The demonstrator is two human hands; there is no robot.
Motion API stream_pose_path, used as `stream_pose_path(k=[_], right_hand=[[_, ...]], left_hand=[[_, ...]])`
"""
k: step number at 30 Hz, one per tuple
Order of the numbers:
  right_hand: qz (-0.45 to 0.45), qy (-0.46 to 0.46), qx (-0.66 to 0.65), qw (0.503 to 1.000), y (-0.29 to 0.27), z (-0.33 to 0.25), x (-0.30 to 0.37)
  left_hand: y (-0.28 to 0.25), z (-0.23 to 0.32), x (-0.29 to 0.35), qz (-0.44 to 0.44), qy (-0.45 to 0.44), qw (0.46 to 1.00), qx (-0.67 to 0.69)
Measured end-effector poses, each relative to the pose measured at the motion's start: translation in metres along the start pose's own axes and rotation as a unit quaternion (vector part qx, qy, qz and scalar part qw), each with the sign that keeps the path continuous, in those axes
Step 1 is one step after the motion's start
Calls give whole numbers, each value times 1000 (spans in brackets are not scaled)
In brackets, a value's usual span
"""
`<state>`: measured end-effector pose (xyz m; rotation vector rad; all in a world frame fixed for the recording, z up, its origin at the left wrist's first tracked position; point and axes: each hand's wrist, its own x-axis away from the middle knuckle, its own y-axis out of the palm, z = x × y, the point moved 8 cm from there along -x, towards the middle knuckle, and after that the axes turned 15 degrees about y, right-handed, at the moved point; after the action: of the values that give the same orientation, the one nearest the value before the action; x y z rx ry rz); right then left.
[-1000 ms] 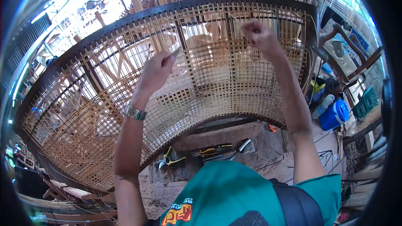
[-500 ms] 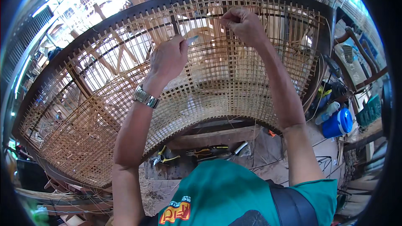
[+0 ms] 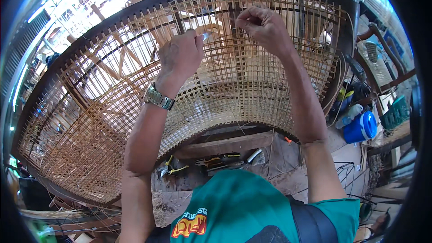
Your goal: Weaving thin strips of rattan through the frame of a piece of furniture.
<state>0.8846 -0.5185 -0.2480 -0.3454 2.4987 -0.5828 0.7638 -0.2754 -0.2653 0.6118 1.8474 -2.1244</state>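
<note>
A wide, curved cane panel (image 3: pixel 216 92) fills the middle, with rattan strands woven across a dark wooden frame (image 3: pixel 148 1). My left hand (image 3: pixel 180 54), a metal watch (image 3: pixel 158 98) on its wrist, is closed over the upper middle of the weave. From that fist sticks out the pale bluish tip (image 3: pixel 207 35) of a small thin thing whose kind I cannot make out. Farther right, my right hand (image 3: pixel 266 29) pinches thumb and fingers together just below the far rail. What sits in that pinch is too fine to tell. Long strands stand open between the hands; lower down the weave is denser.
Pliers with yellow handles (image 3: pixel 175 168) and other hand tools (image 3: pixel 220 159) lie beyond my green shirt, below the panel's near edge. A blue jug (image 3: pixel 362 127) stands at the right, near a dark wooden chair frame (image 3: pixel 389 49). Loose cane strands (image 3: pixel 54 211) lie at lower left.
The panel has shifted slightly left and up in view. My right hand stays pinched, sitting a little lower against the panel's rail. My left hand keeps its closed grip.
</note>
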Motion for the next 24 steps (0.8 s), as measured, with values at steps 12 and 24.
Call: stream_pose_path(k=[12,24], right_hand=[[-54,160,-80,982,-34,82,108],[-99,145,-188,966,-60,118,167]], left_hand=[[93,26,58,162,-25,984,76],[60,21,40,94,-147,910,375]])
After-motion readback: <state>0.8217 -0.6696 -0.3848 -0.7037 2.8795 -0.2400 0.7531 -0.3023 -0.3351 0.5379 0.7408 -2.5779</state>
